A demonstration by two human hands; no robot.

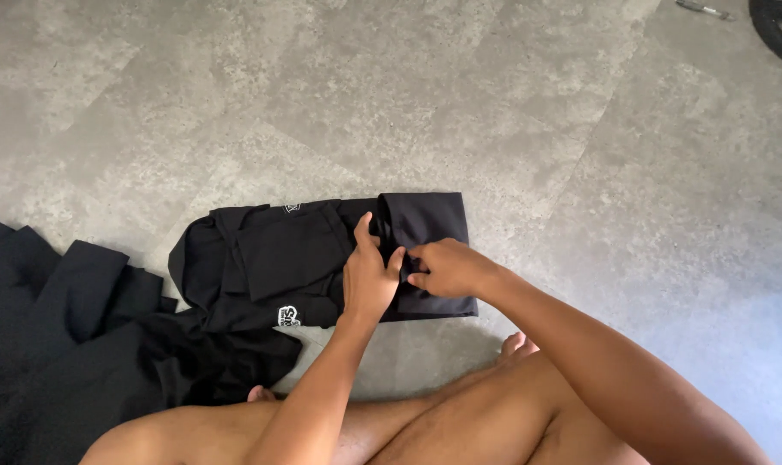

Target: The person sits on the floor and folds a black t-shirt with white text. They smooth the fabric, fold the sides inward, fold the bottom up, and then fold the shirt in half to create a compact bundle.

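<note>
I see wide open grey stone-patterned floor [528, 103] above and to the right of the folded black garment [322, 258], so hands could pass there freely. On the left a loose heap of black cloth [72, 336] crowds the way, touching the garment's lower left corner. Below, my bare crossed legs [425, 422] close off the near side. Both hands, the left hand [367, 280] and right hand [449, 269], sit on the garment's right half. Far top right lie a black curved tyre-like object [780, 30] and a thin pen-like stick [705, 10], well apart.
</note>
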